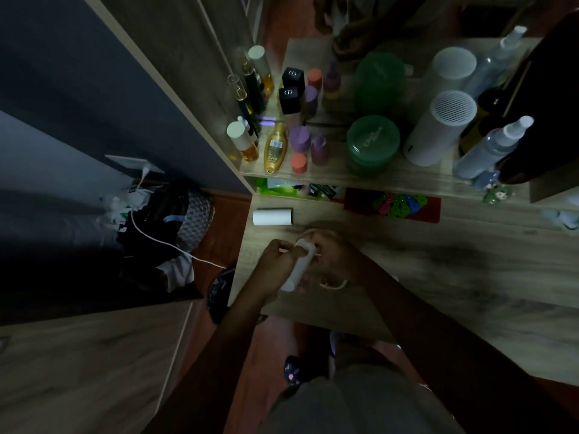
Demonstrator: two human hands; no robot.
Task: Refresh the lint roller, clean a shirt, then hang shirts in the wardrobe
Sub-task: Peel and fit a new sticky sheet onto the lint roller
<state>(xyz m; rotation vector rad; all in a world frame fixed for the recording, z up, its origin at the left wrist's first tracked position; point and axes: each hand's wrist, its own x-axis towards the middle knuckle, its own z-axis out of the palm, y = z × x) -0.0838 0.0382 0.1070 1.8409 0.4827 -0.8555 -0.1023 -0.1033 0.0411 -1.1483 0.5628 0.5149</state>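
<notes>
Left hand [277,261] fingers clenched around the white lint roller [299,264], gripping its body. Right hand [332,256] fingers pinched at the roller's upper end; exact contact unclear in dim light. Roller held just above the tabletop [438,277], near its left edge. A spare white roll [272,217] lies near the tabletop's left rear corner.
</notes>
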